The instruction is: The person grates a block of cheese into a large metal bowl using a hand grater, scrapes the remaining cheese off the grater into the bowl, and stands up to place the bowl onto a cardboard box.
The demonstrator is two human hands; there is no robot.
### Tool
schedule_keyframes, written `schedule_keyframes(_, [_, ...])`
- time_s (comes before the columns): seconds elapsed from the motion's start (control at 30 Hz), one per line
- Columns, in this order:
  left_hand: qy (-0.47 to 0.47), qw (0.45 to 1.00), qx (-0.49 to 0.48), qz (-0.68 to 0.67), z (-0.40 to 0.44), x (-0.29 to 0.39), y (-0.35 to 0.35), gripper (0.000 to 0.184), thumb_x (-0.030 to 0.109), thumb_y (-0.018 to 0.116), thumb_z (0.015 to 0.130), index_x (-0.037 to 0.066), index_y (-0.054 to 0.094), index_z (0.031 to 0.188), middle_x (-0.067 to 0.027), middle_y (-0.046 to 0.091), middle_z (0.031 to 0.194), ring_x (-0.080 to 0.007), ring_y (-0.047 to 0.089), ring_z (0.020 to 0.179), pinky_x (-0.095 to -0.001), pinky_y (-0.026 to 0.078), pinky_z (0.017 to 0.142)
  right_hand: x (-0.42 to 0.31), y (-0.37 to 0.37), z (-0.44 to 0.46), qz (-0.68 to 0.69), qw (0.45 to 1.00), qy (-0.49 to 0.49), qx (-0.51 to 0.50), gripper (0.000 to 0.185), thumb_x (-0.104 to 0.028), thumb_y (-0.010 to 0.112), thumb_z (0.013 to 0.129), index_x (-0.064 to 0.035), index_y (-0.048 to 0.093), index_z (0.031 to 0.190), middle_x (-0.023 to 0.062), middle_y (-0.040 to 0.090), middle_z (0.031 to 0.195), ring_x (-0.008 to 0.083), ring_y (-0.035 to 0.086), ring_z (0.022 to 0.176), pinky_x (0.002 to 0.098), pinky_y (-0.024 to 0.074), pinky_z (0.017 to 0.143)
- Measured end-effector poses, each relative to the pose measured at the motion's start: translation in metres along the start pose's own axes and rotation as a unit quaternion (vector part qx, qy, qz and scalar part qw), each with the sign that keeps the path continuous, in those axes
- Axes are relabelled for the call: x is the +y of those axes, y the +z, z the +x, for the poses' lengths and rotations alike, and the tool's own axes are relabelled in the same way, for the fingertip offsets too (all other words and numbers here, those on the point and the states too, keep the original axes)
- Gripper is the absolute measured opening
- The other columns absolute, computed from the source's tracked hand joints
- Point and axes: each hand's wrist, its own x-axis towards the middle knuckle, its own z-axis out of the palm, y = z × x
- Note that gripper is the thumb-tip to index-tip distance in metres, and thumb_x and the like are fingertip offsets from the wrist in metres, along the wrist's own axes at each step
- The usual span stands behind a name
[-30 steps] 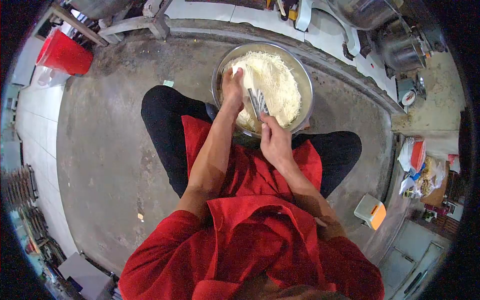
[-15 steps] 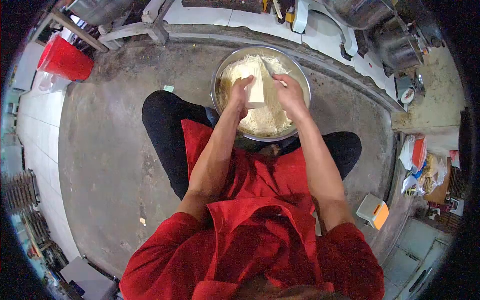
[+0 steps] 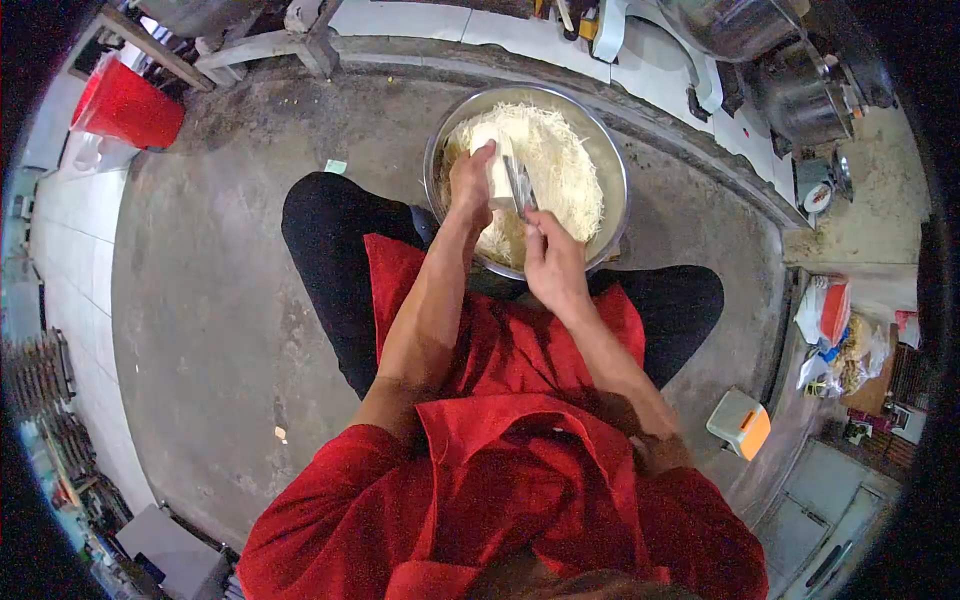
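A wide metal bowl [image 3: 618, 205] stands on the floor between my bent legs, holding a heap of pale, thin shreds [image 3: 572, 175]. Over the bowl's left part, my left hand [image 3: 470, 185] is closed on a pale block [image 3: 498, 170], thumb on its upper side. My right hand [image 3: 552, 260], at the bowl's near edge, grips the handle of a metal blade tool [image 3: 521, 185]. The blade points up and away along the block's right side. Whether it touches the block is hard to tell.
A red bucket [image 3: 128, 105] stands at the far left. Beyond the bowl runs a raised ledge [image 3: 440, 62]. Large metal pots [image 3: 800, 100] and a scale [image 3: 817, 196] are at the upper right. A white and orange stool [image 3: 738, 424] sits on the floor at the right.
Since half a second ago, my right hand and the tool have moved back toward my body, from the bowl's far part to its near edge. My left hand has shifted slightly left with the block.
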Motion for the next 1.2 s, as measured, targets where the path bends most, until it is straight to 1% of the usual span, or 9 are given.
schedule_keyframes(0.13, [0.044, 0.998, 0.035, 0.041, -0.005, 0.003, 0.005, 0.036, 0.038, 0.070, 0.094, 0.006, 0.067, 0.112, -0.0085, 0.069, 0.091, -0.0259, 0.069, 0.077, -0.0449, 0.057, 0.067, -0.002, -0.006, -0.031, -0.002, 0.998, -0.049, 0.047, 0.025, -0.011, 0.056, 0.102, -0.0055, 0.066, 0.124, 0.0233, 0.074, 0.099, 0.0390, 0.075, 0.094, 0.0448, 0.0575, 0.081])
schedule_keyframes(0.37, [-0.009, 0.997, -0.022, 0.073, -0.005, -0.003, 0.014, 0.040, 0.038, 0.066, 0.097, 0.003, 0.061, 0.116, -0.0102, 0.068, 0.093, -0.0263, 0.069, 0.076, -0.0470, 0.059, 0.067, 0.010, -0.030, 0.044, -0.030, 0.994, 0.101, 0.002, 0.030, -0.015, 0.060, 0.101, -0.0034, 0.069, 0.127, 0.0194, 0.075, 0.106, 0.0225, 0.071, 0.090, 0.0358, 0.0532, 0.084])
schedule_keyframes(0.47, [-0.002, 0.993, -0.011, 0.114, -0.014, -0.006, 0.020, 0.046, 0.038, 0.066, 0.098, 0.001, 0.057, 0.124, -0.0127, 0.067, 0.100, -0.0263, 0.068, 0.084, -0.0456, 0.058, 0.070, 0.038, -0.014, 0.100, -0.016, 1.000, -0.002, 0.020, 0.032, -0.019, 0.061, 0.100, -0.0039, 0.070, 0.126, 0.0180, 0.076, 0.103, 0.0228, 0.072, 0.088, 0.0364, 0.0542, 0.081])
schedule_keyframes(0.53, [0.001, 0.994, -0.019, 0.112, -0.022, -0.005, 0.023, 0.057, 0.035, 0.067, 0.097, -0.003, 0.053, 0.137, -0.0172, 0.066, 0.113, -0.0263, 0.066, 0.099, -0.0434, 0.057, 0.077, 0.000, -0.020, 0.116, 0.039, 0.988, 0.140, -0.054, 0.032, -0.023, 0.062, 0.100, -0.0050, 0.071, 0.125, 0.0165, 0.076, 0.103, 0.0228, 0.072, 0.088, 0.0361, 0.0546, 0.081])
schedule_keyframes(0.6, [0.023, 0.988, -0.028, 0.149, -0.018, -0.002, 0.018, 0.056, 0.034, 0.068, 0.097, -0.003, 0.053, 0.136, -0.0163, 0.066, 0.111, -0.0266, 0.067, 0.096, -0.0422, 0.056, 0.077, 0.007, -0.007, 0.121, 0.031, 0.991, 0.120, -0.047, 0.032, -0.023, 0.060, 0.100, -0.0066, 0.072, 0.125, 0.0166, 0.077, 0.102, 0.0234, 0.073, 0.089, 0.0359, 0.0547, 0.081])
schedule_keyframes(0.67, [0.027, 0.993, -0.015, 0.114, -0.006, -0.007, 0.009, 0.052, 0.031, 0.068, 0.097, -0.004, 0.053, 0.133, -0.0163, 0.066, 0.111, -0.0262, 0.068, 0.092, -0.0416, 0.056, 0.074, 0.008, 0.003, 0.111, -0.022, 0.998, 0.053, -0.020, 0.027, -0.023, 0.058, 0.100, -0.0070, 0.073, 0.117, 0.0221, 0.074, 0.106, 0.0395, 0.073, 0.098, 0.0442, 0.0565, 0.087])
schedule_keyframes(0.8, [0.025, 0.997, -0.016, 0.067, -0.018, 0.008, 0.008, 0.046, 0.029, 0.069, 0.096, -0.003, 0.057, 0.126, -0.0147, 0.067, 0.104, -0.0253, 0.069, 0.085, -0.0402, 0.056, 0.070, 0.006, 0.011, 0.065, -0.022, 0.999, -0.035, 0.011, 0.022, -0.014, 0.056, 0.101, -0.0042, 0.068, 0.117, 0.0245, 0.073, 0.106, 0.0430, 0.072, 0.099, 0.0482, 0.0573, 0.086])
schedule_keyframes(0.87, [0.023, 0.999, 0.037, 0.019, -0.012, 0.004, 0.007, 0.038, 0.028, 0.069, 0.096, -0.002, 0.060, 0.118, -0.0123, 0.068, 0.097, -0.0239, 0.069, 0.078, -0.0395, 0.056, 0.067, 0.000, 0.012, 0.044, -0.002, 1.000, -0.021, 0.001, 0.023, -0.013, 0.056, 0.101, -0.0040, 0.067, 0.119, 0.0251, 0.073, 0.106, 0.0436, 0.072, 0.099, 0.0486, 0.0576, 0.085])
schedule_keyframes(1.2, [0.038, 0.999, 0.013, 0.004, -0.006, -0.005, 0.000, 0.035, 0.032, 0.071, 0.094, 0.003, 0.066, 0.113, -0.0113, 0.070, 0.096, -0.0261, 0.072, 0.083, -0.0432, 0.059, 0.069, 0.003, -0.003, -0.023, 0.005, 1.000, -0.019, -0.006, 0.026, -0.009, 0.056, 0.101, -0.0041, 0.065, 0.125, 0.0254, 0.073, 0.106, 0.0433, 0.072, 0.098, 0.0477, 0.0577, 0.085])
